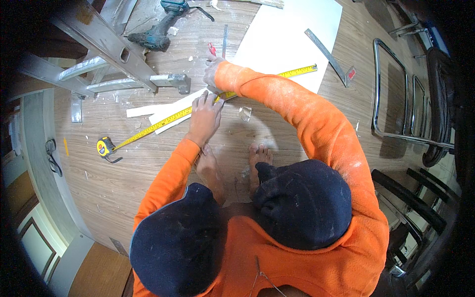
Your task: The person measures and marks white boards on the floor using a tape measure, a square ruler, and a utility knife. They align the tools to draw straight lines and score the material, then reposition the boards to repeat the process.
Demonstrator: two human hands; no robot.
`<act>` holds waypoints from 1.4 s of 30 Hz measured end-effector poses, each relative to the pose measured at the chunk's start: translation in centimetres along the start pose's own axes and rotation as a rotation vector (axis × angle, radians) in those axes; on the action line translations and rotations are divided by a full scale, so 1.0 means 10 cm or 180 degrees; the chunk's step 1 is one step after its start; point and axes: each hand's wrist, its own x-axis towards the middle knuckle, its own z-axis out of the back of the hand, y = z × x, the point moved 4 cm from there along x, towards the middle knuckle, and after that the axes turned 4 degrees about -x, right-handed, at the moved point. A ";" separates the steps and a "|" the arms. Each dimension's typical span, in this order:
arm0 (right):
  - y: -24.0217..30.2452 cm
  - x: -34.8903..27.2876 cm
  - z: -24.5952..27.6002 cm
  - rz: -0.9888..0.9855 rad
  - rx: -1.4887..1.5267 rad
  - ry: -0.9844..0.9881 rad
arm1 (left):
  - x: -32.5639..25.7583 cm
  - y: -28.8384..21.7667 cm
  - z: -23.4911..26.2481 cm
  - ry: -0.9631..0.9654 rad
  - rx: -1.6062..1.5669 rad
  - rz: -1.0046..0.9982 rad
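Nearest, on the wood-grain floor [123,173], the left hand [204,116] lies flat with fingers spread, pressing a yellow tape measure [163,121] onto narrow white strips [158,116]. The blade runs diagonally from its yellow case [104,147] near the floor's left edge across the white board [292,34]. Farther on, the right hand [213,69] is closed around a red-tipped tool [212,49] at the board's left edge.
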 end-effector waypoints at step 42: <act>0.62 -0.81 1.41 -0.0577 -0.1073 -0.0350 | 0.23 -0.22 0.88 0.0215 -0.0066 0.0028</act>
